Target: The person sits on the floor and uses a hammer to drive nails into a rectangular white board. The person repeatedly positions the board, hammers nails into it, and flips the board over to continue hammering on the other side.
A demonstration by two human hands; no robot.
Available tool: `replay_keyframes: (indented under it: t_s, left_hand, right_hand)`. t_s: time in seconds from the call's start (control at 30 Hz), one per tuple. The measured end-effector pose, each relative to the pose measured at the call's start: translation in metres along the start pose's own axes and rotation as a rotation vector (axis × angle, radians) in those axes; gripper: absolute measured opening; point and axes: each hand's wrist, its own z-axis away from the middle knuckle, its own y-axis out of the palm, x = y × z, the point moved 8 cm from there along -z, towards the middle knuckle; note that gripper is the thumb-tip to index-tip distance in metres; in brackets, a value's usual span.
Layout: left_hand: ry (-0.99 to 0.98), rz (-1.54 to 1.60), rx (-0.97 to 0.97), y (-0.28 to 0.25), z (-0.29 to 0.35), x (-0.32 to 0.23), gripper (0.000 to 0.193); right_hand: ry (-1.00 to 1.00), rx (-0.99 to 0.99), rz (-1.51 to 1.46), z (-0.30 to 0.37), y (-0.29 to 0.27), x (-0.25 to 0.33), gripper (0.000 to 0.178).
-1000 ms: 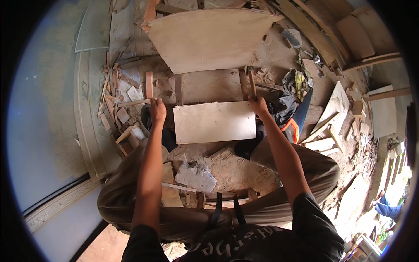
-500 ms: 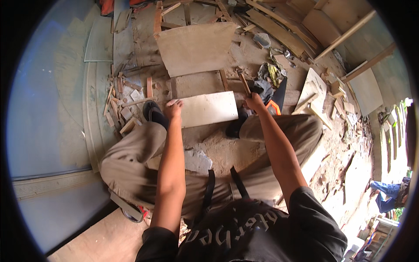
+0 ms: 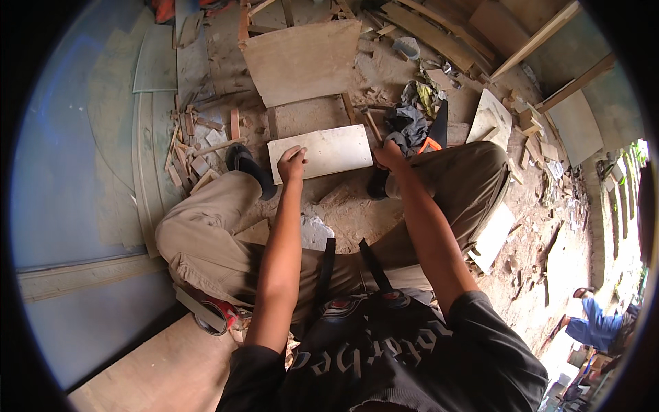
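Note:
A pale rectangular board (image 3: 335,150) lies crosswise between my feet, on or against a wooden frame. Over its left part, my left hand (image 3: 293,164) is closed with the fingertips pinched together near the surface. Whatever is in that pinch is too small to name. At the board's right end, my right hand (image 3: 390,156) grips a hammer (image 3: 372,126) by the handle, its head pointing away from me. Just beyond the board stands a wooden piece with a broad plywood panel (image 3: 302,62).
A saw with an orange handle (image 3: 430,144) lies right of my right hand, by crumpled dark plastic (image 3: 408,125). Wood offcuts (image 3: 184,154) litter the left floor. More boards (image 3: 489,123) lie at right. Another person (image 3: 592,328) is at the far right edge.
My left hand has shifted from the board's left edge inward onto its face, fingers now pinched. The hammer in my right hand has dropped lower beside the board. The view has tilted slightly.

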Motion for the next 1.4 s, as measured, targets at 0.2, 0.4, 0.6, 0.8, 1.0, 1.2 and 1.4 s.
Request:
replay_keyframes:
  t_s: [0.2, 0.4, 0.6, 0.8, 1.0, 1.2, 1.4]
  left_hand:
    - [-0.21, 0.309, -0.044, -0.003, -0.009, 0.063, 0.03]
    - [-0.286, 0.37, -0.031, 0.011, -0.027, 0.099, 0.036]
    - [-0.393, 0.15, -0.058, 0.037, -0.022, 0.11, 0.046]
    - [-0.192, -0.146, 0.042, 0.045, -0.03, 0.12, 0.022]
    - [-0.049, -0.465, 0.008, 0.077, -0.035, 0.103, 0.018]
    - [-0.04, -0.307, 0.095, 0.101, -0.051, 0.098, 0.016]
    - [0.079, -0.379, 0.113, 0.123, -0.075, 0.097, 0.019]
  right_hand:
    - [0.016, 0.095, 0.059, 0.034, 0.02, -0.009, 0.046]
    - [0.156, 0.256, -0.164, 0.044, 0.044, -0.015, 0.042]
    - [0.169, 0.263, -0.284, 0.043, 0.051, -0.033, 0.045]
    - [0.201, 0.272, -0.409, 0.064, 0.051, -0.022, 0.058]
    - [0.394, 0.277, -0.492, 0.066, 0.027, -0.029, 0.056]
    - [0.369, 0.126, -0.638, 0.059, 0.007, -0.043, 0.055]
    - [0.515, 0.15, -0.737, 0.065, 0.001, -0.04, 0.056]
